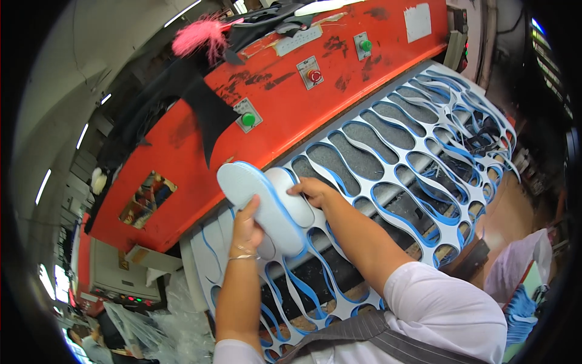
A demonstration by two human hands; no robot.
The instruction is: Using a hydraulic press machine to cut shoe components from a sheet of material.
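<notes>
My left hand is closed on a shoe sole blank, white on its face with a blue edge, thumb across the face. A doubled edge at its top suggests more than one layer. Right behind it, another white sole blank is pinched at its far edge by my right hand. Whether that one is free of the sheet below I cannot tell. Under both hands lies a die-cut foam sheet, white over blue, with rows of sole-shaped holes. Uncut-looking sole outlines show at its left end.
A red press beam with green buttons and a red stop button runs behind the sheet. Black scraps and a pink tuft hang over it. Blue pieces are piled lower right; clear plastic lies left.
</notes>
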